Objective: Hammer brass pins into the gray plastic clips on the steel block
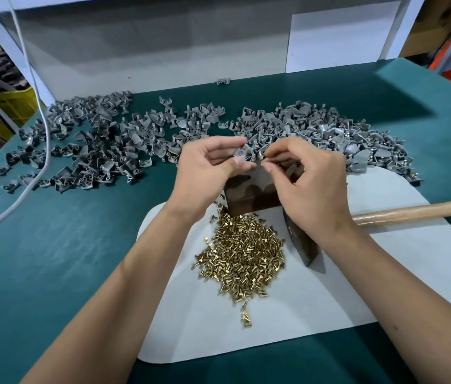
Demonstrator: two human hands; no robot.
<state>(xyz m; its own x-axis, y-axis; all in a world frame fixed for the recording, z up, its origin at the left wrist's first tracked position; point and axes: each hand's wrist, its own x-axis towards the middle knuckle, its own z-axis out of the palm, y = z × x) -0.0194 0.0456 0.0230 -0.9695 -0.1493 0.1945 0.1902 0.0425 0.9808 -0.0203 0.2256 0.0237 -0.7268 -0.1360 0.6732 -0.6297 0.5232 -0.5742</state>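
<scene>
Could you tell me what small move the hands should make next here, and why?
Probably bring the gray clip down onto the steel block and seat it. The left hand pinches that clip just above the block, the right hand pinches something small beside it, likely a brass pin though too small to tell, and the hammer lies untouched on the white mat.

Gray clips (102, 142) – brass-gold pins (243, 253) – teal table (52, 259), white mat (329, 309).

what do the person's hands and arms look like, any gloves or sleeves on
No gloves and no sleeves in view. The left hand and the right hand are bare, and both forearms are bare all the way to the bottom edge of the picture. No watch, ring or wristband shows.
</scene>
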